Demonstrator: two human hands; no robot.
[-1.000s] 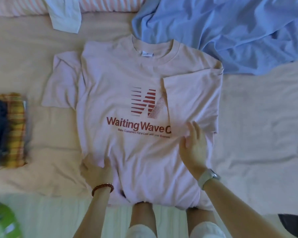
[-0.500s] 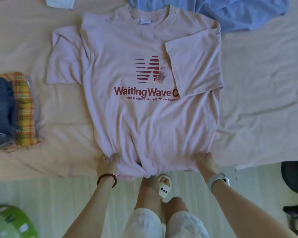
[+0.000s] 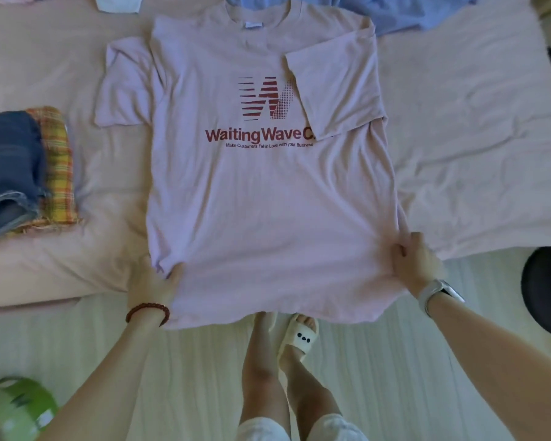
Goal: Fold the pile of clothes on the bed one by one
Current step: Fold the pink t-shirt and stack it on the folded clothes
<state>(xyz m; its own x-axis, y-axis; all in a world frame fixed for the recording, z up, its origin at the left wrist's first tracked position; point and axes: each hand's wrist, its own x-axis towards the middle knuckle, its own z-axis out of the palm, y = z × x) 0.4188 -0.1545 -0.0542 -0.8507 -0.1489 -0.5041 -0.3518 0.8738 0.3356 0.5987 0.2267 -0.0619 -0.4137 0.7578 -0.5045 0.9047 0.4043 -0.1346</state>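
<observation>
While I look down from the head camera, my left hand (image 3: 155,281) grips the lower left corner of the pink T-shirt (image 3: 268,202), thumb on top of the cloth and the other fingers hidden beneath it. My right hand (image 3: 414,264) is curled round the lower right edge of the same shirt, pinching a bunch of fabric between thumb and fingers. Between my two hands the hem is stretched out and hangs off the edge of the bed (image 3: 477,138) toward the floor (image 3: 379,361).

Printed side up, the shirt lies flat on the bed, collar far from me. Its right sleeve (image 3: 334,87) is folded inward over the chest and covers the end of the red lettering; its left sleeve (image 3: 124,87) lies spread out on the sheet.

A red bead bracelet (image 3: 147,311) sits on my left wrist, and a watch with a pale strap (image 3: 439,292) on my right. On the bed to the left lies a folded stack (image 3: 26,170), denim on top of yellow plaid cloth, well apart from the shirt. A blue garment (image 3: 404,11) lies crumpled beyond the collar, touching the shirt's right shoulder. Below the hem I see my legs and a white slipper (image 3: 301,337) on the floor, with a green object (image 3: 16,405) at the lower left.
</observation>
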